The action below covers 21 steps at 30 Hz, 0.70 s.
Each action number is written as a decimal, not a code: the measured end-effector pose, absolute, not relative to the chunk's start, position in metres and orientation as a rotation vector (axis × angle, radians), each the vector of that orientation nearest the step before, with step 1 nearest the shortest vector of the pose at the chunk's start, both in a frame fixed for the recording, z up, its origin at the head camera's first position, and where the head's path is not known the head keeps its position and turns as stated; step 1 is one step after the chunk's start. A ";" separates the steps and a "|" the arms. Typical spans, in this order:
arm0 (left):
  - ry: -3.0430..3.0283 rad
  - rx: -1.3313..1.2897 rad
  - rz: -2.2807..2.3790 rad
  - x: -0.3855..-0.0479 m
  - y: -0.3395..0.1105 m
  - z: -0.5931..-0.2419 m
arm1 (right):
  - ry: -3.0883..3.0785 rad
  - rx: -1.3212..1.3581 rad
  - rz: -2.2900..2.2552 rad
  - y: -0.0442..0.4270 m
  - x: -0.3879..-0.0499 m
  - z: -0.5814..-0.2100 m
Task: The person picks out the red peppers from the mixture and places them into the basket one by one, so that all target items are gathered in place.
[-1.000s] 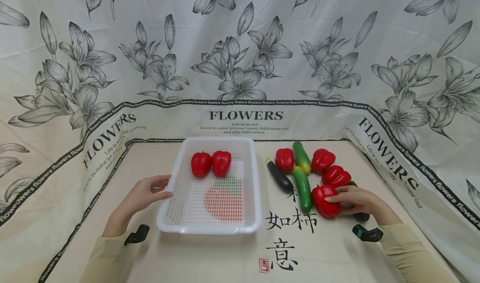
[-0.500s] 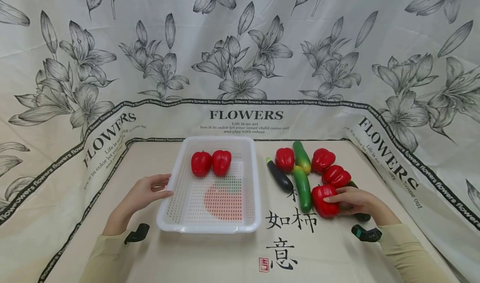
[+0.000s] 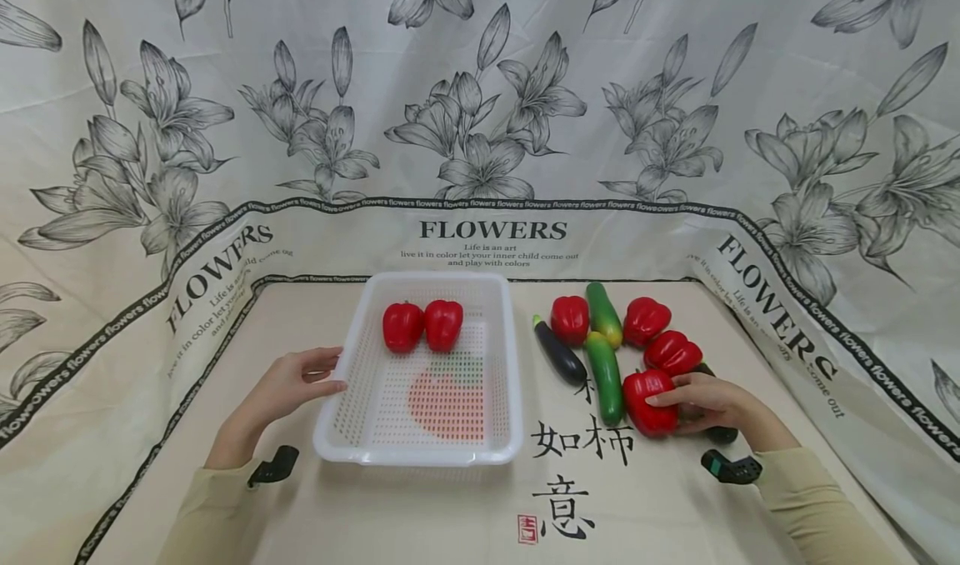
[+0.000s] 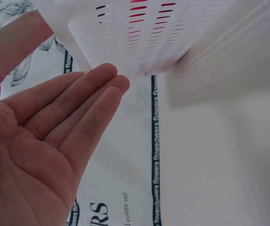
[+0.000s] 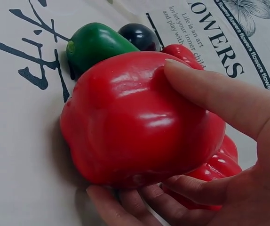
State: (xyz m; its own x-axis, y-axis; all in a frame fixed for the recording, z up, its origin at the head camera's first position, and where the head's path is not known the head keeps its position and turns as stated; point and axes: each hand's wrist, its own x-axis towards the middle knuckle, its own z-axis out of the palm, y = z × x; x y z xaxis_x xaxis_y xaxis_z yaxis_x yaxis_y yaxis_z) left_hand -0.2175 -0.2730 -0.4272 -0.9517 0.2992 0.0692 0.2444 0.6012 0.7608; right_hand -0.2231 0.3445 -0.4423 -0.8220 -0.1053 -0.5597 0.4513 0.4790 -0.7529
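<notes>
White plastic, head view: one perforated basket (image 3: pixel 416 455), upright on the cloth-covered counter (image 3: pixel 420 515), left of centre. Contents: two red peppers (image 3: pixel 402 327), side by side, toward the far end; a red-and-green print (image 3: pixel 447 407) shows at the base. Outside, to the right: three loose red peppers (image 3: pixel 570 320); two cucumbers (image 3: pixel 604 377), nearly end to end; one eggplant (image 3: pixel 558 350); one dark vegetable (image 3: pixel 722 434), largely hidden behind the right hand, kind uncertain. Right hand (image 3: pixel 712 400): clamped on a fourth red pepper (image 3: pixel 650 402), nearest the front of the pepper group, just beside the near cucumber. Left hand (image 3: pixel 288 386): at the basket's left rim, thumb and fingers apart, holding nothing. Tally, by judgement: two of six peppers in the basket, four outside, the held one included; an early stage, with both cucumbers and the eggplant also outside.

Left wrist view: palm exposed, fingers extended close to the basket's slotted wall; contact not certain. Red shows through the slots.

Right wrist view: thumb over the held pepper, fingers curled beneath. Beyond it, a cucumber end, a dark rounded end, probably the eggplant, and parts of other peppers. Lifted or resting on the counter: cannot tell.
</notes>
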 end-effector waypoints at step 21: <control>2.770 0.474 1.266 -0.218 -0.272 -0.426 | 2.198 0.200 -1.281 0.336 -0.218 -0.417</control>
